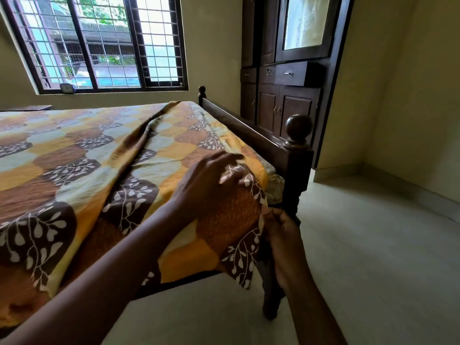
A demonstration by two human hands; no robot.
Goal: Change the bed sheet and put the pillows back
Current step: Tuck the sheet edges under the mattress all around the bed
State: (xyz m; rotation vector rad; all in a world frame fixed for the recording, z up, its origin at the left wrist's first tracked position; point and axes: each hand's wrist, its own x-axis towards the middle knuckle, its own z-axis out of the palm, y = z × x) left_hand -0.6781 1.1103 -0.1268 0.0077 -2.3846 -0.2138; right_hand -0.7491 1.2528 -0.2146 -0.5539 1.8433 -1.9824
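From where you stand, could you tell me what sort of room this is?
A bedroom, most likely: a wooden bed covered with a patterned sheet, a dark wooden wardrobe with a mirror beside it, and a barred window behind. Both hands, left and right, are at the sheet's corner.

Sheet (104,155) patterned in scalloped patches of orange, yellow, pale blue-grey and brown, with white leaf sprigs on dark brown. Bed frame (293,155) and wardrobe (286,105) in dark brown wood. Walls (398,95) pale yellow-green; floor (373,245) pale grey-green.
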